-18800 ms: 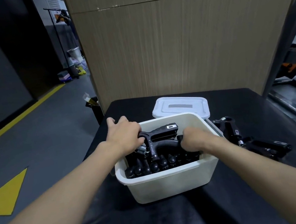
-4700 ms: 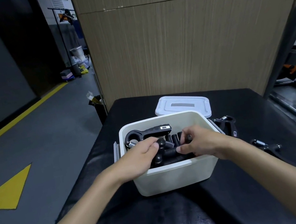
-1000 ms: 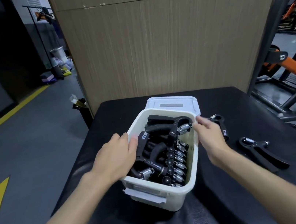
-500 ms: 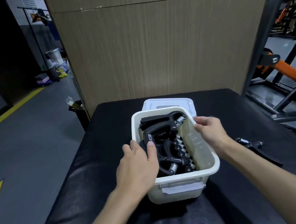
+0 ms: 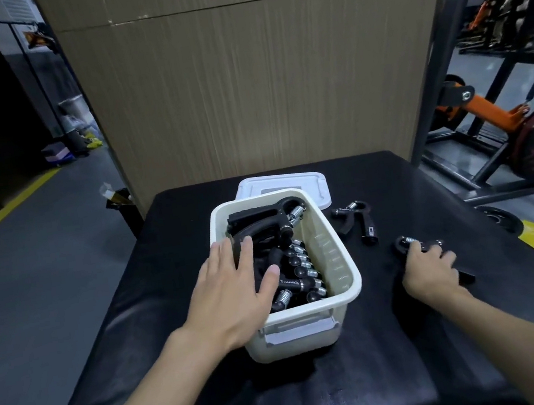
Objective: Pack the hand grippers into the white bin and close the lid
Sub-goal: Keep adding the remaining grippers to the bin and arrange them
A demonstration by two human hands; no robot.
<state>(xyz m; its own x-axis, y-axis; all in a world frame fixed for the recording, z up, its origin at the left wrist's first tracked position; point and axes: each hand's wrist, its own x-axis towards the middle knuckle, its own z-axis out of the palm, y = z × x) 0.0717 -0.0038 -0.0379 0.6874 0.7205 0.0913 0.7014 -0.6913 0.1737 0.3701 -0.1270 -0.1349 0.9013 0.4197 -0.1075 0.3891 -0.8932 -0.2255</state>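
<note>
I see my left hand (image 5: 234, 297) spread flat with fingers apart, resting over the near left rim of the white bin (image 5: 336, 261) and on the black hand grippers (image 5: 287, 254) packed inside it. My right hand (image 5: 430, 270) is out to the right, curled down around a loose hand gripper (image 5: 407, 243) that lies on the tabletop (image 5: 405, 372); its coiled spring end shows past the fingertips. A second loose gripper (image 5: 357, 221) lies just right of the bin, touched by neither hand. The bin stands open near the middle of the tabletop, and its white lid (image 5: 285, 185) lies flat just behind it, partly hidden by the far rim. The tabletop is black, padded and slightly glossy. Behind it rises a tall wood-grain panel (image 5: 258, 82). To the left is grey floor with a yellow line (image 5: 7, 210) and a dark doorway; to the right stands black and orange gym equipment (image 5: 487, 107).
</note>
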